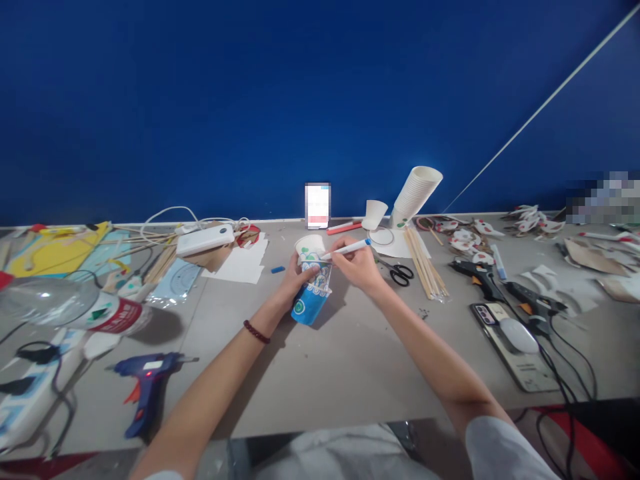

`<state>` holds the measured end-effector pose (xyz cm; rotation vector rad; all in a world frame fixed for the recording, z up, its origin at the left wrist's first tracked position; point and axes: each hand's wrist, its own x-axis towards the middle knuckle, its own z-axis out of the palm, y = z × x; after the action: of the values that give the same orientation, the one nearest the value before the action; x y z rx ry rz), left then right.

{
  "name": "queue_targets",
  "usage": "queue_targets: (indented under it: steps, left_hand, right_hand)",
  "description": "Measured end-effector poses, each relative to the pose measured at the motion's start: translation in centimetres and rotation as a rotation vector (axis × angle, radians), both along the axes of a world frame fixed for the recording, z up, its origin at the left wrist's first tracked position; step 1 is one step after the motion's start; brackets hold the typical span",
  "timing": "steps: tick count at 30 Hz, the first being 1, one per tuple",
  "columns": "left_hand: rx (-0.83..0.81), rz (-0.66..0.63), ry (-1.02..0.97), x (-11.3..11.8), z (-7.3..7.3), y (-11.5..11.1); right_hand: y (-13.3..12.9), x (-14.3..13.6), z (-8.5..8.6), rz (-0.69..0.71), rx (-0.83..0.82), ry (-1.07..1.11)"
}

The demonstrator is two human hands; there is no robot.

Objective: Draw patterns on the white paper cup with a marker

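Note:
Near the middle of the table, my left hand [296, 279] is wrapped round the side of a paper cup decorated in blue [311, 305], with a white cup top and blue and green patterns above. My right hand [356, 265] pinches a white marker [352, 249] with a blue end pointing up to the right. The marker's other end meets the patterned side of the cup, close to my left fingers. A small blue cap [278, 269] lies on the table to the left. Behind the cup stands a lit phone [318, 207] with a blurred screen.
Stacked paper cups [417, 193], a single white cup [375, 214], scissors [399, 273] and wooden sticks [425, 260] lie right of centre. A blue glue gun [150, 380] and a bottle [95, 310] are at left. More glue guns [477, 275] and a phone [520, 360] are at right.

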<state>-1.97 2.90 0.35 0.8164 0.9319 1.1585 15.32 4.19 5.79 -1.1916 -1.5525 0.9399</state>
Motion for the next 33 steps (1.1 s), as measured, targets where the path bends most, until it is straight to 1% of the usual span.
queue_targets:
  steps: [9, 14, 27, 33]
  left_hand:
    - [0.014, -0.019, 0.009, 0.0, 0.0, 0.0]
    - [0.017, -0.019, 0.019, 0.0, 0.2, -0.1]
    - [-0.007, -0.029, -0.018, -0.2, 0.3, -0.2]
    - [-0.001, -0.037, -0.032, -0.2, 0.3, -0.1]
  right_hand:
    - [0.0, 0.0, 0.3, -0.028, -0.013, -0.004]
    - [-0.1, -0.1, 0.7, -0.012, -0.033, 0.039]
    - [-0.2, 0.0, 1.0, -0.018, -0.049, 0.111]
    - [-0.2, 0.0, 1.2, -0.021, -0.061, 0.110]
